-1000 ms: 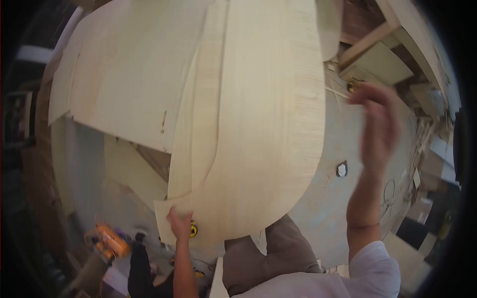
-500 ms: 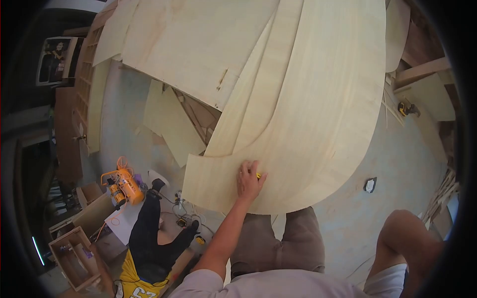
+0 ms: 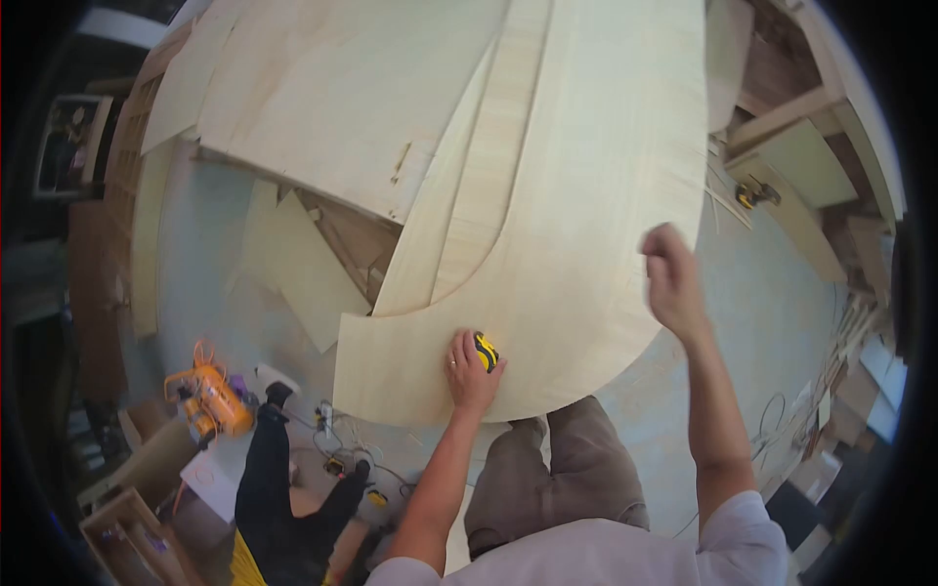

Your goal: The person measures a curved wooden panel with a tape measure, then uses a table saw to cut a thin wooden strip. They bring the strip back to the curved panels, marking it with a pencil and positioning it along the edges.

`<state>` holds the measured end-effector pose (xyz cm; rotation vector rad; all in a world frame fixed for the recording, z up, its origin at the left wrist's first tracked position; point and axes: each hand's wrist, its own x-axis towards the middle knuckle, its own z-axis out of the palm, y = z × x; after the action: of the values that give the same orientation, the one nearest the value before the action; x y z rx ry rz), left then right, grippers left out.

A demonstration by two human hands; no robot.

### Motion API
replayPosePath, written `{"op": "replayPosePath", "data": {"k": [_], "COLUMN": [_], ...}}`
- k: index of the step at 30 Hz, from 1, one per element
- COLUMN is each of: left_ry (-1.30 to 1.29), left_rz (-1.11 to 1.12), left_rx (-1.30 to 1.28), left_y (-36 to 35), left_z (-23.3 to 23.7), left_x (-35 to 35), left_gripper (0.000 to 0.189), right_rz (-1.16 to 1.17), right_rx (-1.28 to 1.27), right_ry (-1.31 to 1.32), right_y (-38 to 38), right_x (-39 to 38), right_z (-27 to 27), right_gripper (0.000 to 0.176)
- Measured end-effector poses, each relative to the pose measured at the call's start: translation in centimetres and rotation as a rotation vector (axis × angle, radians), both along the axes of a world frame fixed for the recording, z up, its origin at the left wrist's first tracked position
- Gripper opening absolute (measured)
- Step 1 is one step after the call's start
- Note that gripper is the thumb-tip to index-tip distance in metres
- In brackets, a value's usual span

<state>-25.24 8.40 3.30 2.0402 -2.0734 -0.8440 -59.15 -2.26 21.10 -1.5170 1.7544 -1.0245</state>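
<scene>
My left hand [image 3: 471,376] is wrapped round a yellow and black tape measure [image 3: 487,353], which rests on a pale plywood panel [image 3: 586,264]. The panel has a rounded near end and a curved cut-out on its left side. My right hand [image 3: 672,278] hangs above the panel's right edge. Its fingers are curled in and somewhat blurred, and anything they hold is hidden. Narrower curved plywood pieces [image 3: 481,186] lie against the inner curve of the cut-out.
A large flat board [image 3: 332,107] lies beyond, at the left. An orange air compressor [image 3: 215,398] stands on the floor at lower left, close to another person's legs [image 3: 283,498]. Wood offcuts [image 3: 845,342] and a yellow-black power tool [image 3: 754,192] lie to the right.
My right arm has come up from my side, bringing that hand over the panel's right edge. The view has shifted. The tape measure under my left hand shows more now.
</scene>
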Motion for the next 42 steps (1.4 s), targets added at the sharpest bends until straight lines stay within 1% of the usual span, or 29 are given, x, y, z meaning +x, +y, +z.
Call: {"op": "replayPosePath", "data": {"k": [1, 2, 3, 5, 6, 7, 10, 13, 18, 21, 24, 27, 30, 39, 42], "left_ry": [-0.078, -0.154, -0.233, -0.218, -0.212, -0.210, -0.230, -0.250, -0.213, -0.233, -0.222, -0.209, -0.242, -0.219, -0.255], "left_rz": [0.006, 0.010, 0.014, 0.044, 0.063, 0.058, 0.061, 0.057, 0.088, 0.066, -0.005, -0.004, 0.054, 0.037, -0.001], "left_rx": [0.028, 0.055, 0.084, 0.244, 0.325, 0.327, 0.319, 0.314, 0.344, 0.304, 0.269, 0.271, 0.307, 0.297, 0.259], "left_y": [-0.3, -0.7, -0.8, -2.1, -2.4, -2.4, -2.4, -2.5, -2.5, -2.5, -2.3, -2.4, -2.5, -2.6, -2.6], "left_z": [0.0, 0.5, 1.1, 3.0, 3.4, 3.3, 2.8, 2.9, 3.3, 3.0, 2.7, 2.7, 2.7, 2.5, 1.8], "left_x": [-0.2, -0.7, -1.1, -1.7, -1.8, -1.9, -1.6, -1.9, -2.1, -2.1, -1.7, -1.6, -1.9, -1.7, -1.5], "left_gripper": [0.091, 0.093, 0.095, 0.097, 0.098, 0.098, 0.098, 0.099, 0.100, 0.091, 0.099, 0.099, 0.094, 0.097, 0.099], "right_rz": [-0.061, -0.141, -0.223, -0.221, -0.175, -0.125, -0.130, -0.144, -0.173, -0.175, -0.187, -0.210, -0.217, -0.226, -0.227], "right_rx": [0.037, 0.191, 0.353, 0.669, 0.767, 0.859, 0.870, 0.880, 0.894, 0.859, 0.870, 0.868, 0.871, 0.880, 0.873], "right_ry": [0.047, 0.106, 0.158, 0.243, 0.293, 0.341, 0.330, 0.359, 0.347, 0.322, 0.299, 0.271, 0.282, 0.261, 0.265], "right_y": [0.7, 1.0, 1.4, 2.3, 2.8, 3.0, 3.7, 3.4, 3.7, 3.7, 4.2, 4.1, 4.2, 4.2, 4.2], "right_x": [-0.2, 0.0, 0.2, 0.5, 1.1, 1.7, 3.0, 3.1, 3.1, 3.1, 3.2, 3.3, 3.3, 3.3, 3.3], "right_z": [-4.9, -7.9, -10.3, -13.8, -15.0, -15.8, -16.3, -16.9, -17.0, -16.7, -16.7, -16.8, -17.5, -16.9, -17.1], "right_gripper": [0.011, 0.007, 0.012, 0.040, 0.052, 0.064, 0.080, 0.086, 0.086, 0.088, 0.088, 0.087, 0.084, 0.082, 0.081]}}
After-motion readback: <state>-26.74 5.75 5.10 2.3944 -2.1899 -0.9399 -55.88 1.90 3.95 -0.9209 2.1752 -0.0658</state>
